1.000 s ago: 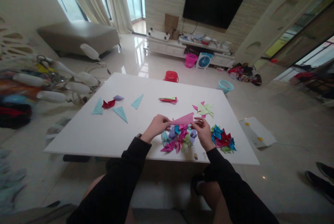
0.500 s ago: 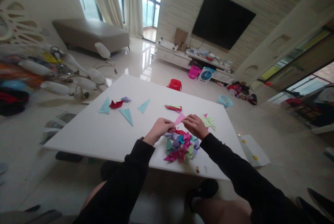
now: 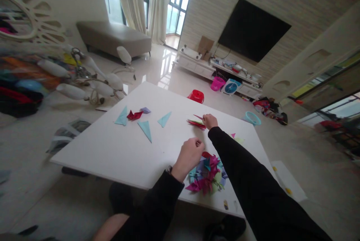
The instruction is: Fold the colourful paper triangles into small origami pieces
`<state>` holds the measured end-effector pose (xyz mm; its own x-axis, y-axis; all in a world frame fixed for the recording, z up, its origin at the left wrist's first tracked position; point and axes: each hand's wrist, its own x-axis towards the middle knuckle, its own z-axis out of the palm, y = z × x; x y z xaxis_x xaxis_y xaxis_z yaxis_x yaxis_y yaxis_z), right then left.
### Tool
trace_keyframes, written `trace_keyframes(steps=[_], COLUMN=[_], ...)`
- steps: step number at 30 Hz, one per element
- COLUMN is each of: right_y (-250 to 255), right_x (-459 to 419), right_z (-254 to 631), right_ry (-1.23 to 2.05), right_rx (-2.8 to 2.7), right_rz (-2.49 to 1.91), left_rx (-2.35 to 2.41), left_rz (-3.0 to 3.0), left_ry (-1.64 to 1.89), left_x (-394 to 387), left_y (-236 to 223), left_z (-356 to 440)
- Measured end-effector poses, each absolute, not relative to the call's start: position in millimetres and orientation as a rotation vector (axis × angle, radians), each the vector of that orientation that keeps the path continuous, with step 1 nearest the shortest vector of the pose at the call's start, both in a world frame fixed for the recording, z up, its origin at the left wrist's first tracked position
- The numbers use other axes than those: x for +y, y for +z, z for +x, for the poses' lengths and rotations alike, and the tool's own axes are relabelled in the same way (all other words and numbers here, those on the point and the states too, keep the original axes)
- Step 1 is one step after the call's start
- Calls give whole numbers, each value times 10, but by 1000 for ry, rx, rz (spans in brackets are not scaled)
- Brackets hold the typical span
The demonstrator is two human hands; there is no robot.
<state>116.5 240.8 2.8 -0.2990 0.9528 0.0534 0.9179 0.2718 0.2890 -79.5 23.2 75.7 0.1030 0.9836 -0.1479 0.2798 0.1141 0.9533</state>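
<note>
1. A thin, dark pink folded paper [image 3: 197, 116] is just above the stack of folded papers [image 3: 196, 123], in the right hand [image 3: 210, 121]. The grip is closed on its end, probably so the rest stays free and uncreased.
2. The stack lies flat on the white surface [image 3: 107, 151], its strips roughly aligned, perhaps to make single pieces easy to lift.
3. The left hand [image 3: 189, 156] hovers beside the pile of folded shapes [image 3: 213, 164], fingertips drawn together; whether they pinch anything cannot be told.
4. That pile sits near the front edge, seemingly gathered within close reach. Farther left, pale blue wedges [image 3: 145, 130], a red piece [image 3: 134, 115] and a purple piece [image 3: 145, 110] lie loosely spread.
5. Beyond the surface stand a red bucket [image 3: 196, 96], a pink basket [image 3: 217, 83] and a light-blue basin [image 3: 252, 118]. Their contents cannot be made out.
</note>
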Motion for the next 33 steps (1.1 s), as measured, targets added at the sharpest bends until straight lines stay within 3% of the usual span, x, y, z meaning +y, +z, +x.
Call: trace_keyframes(steps=[9,16,27,33], right_y=[-372,-218,-380,-472], right_x=[2422,2316,2369,2302], right_z=[951,840,-632,-922], right_ry=[242,160,26,-14], right_rx=[2224,2281,2697,2750], right_rz=[1748,1684,1212,1014], left_rx=[1374,1380,1373,1355], left_rz=[1359,1363,1161,1153], left_ry=[910,945,1257,1266], left_x=[281,207,335,359], left_y=[740,742,825,842], left_z=[-867,-882,-1030,-1125])
